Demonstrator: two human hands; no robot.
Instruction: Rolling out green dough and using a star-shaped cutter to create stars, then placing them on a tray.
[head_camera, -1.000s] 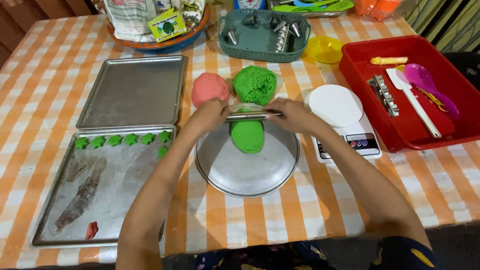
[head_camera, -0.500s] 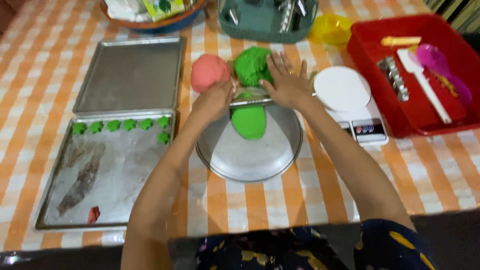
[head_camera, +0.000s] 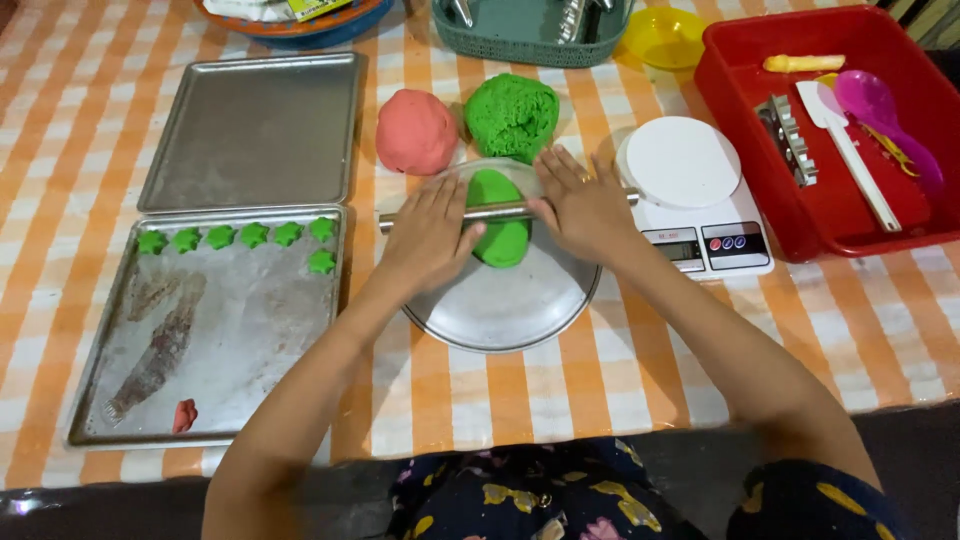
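Under both palms, metal rolling pin (head_camera: 500, 212) lying across green dough slab (head_camera: 499, 232) on round metal plate (head_camera: 510, 300). Left hand (head_camera: 428, 238) pressing flat, fingers extended, covering pin's left stretch; right hand (head_camera: 580, 205) doing same, hiding right stretch, only tip showing by white kitchen scale (head_camera: 700, 215). Neither hand gripping. Dough partly hidden beneath pin and hands. Beyond fingertips: pink dough ball (head_camera: 416, 131), green dough lump (head_camera: 512, 115). Left of left hand: tray (head_camera: 120, 400) carrying green star cutouts (head_camera: 254, 235). Top-edge basket (head_camera: 530, 40) cut off, contents unclear.
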